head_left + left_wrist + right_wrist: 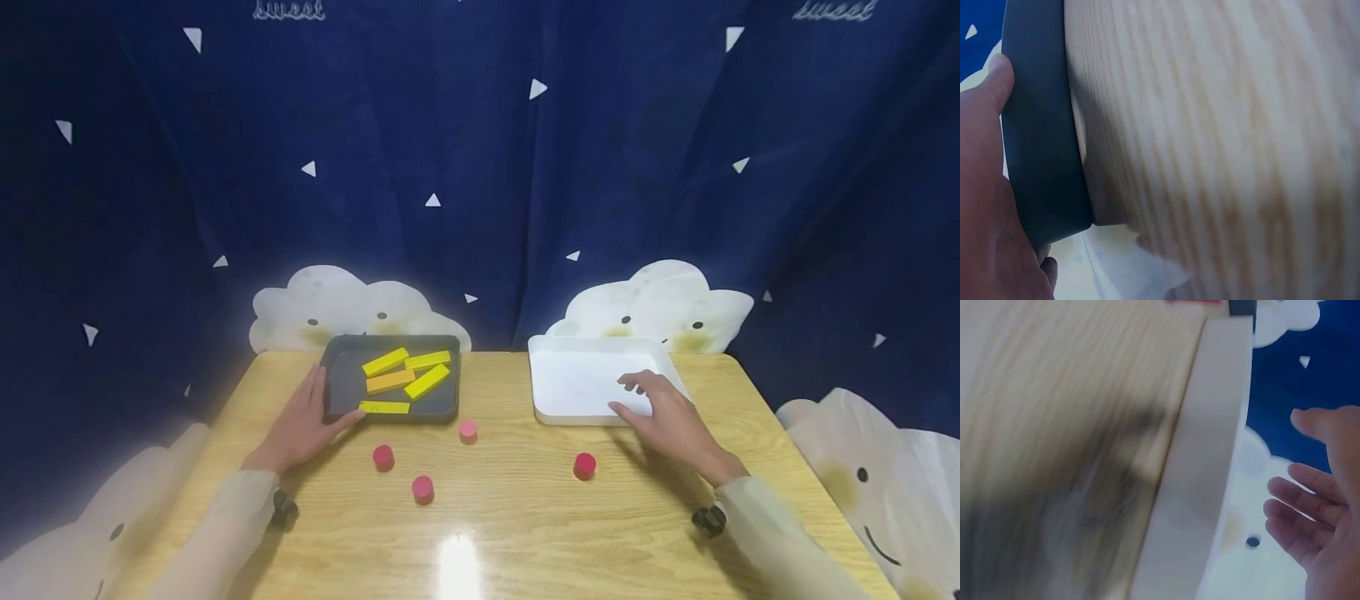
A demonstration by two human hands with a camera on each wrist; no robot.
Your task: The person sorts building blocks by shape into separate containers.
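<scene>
- Gray tray (347, 365), dark, shallow and rectangular, with rounded corners and smooth, plain walls, at the far edge of the wooden table (547, 533), toward the left.
- Laden with four yellow blocks (427, 382) and one orange block (390, 382), all long and narrow, scattered at differing angles, with one of the yellow lying along the near wall.
- Gripped at the near left corner by the left hand (296, 423), thumb at the near rim, fingers along the left side.
- To its right, and apart from it, a white tray (570, 379) of similar shape, glossy and pale inside, also at the far edge.
- Above that tray's near right part, the right hand (667, 421), thumb spread away from loosely bent fingers, with nothing between them; apart from the outer wall in the right wrist view.
- Nearer on the wood, three pinkish cylinders (423, 490) in front of the dark tray and one deep red cylinder (585, 466) in front of the white.
- Behind, a navy curtain (480, 125) printed with white triangles and smiling clouds.
</scene>
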